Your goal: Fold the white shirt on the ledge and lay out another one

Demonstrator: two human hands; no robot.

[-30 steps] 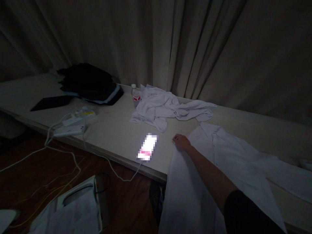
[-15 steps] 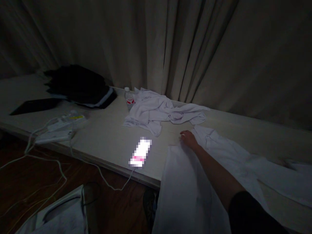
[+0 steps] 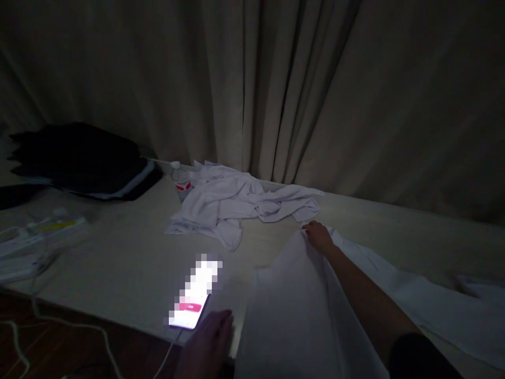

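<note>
On the pale tabletop (image 3: 118,247) in front of closed curtains (image 3: 276,95), a white shirt (image 3: 292,310) lies spread out with its lower part hanging over the near edge. The right hand (image 3: 317,236) is stretched far across it, fingers pinched on a fold of the cloth near its far end, seemingly to pull the fabric taut and flat. The left hand (image 3: 207,345) is at the table's near edge just beside the lit phone (image 3: 195,292); blur and darkness hide whether it grips anything. A crumpled white garment (image 3: 236,200) sits well behind, against a small bottle (image 3: 181,181), with dark folded clothes (image 3: 79,160) to the left. Compared with a second ago, the right hand has moved from the shirt's left edge farther toward the curtains, and the left hand has newly come into view.
</note>
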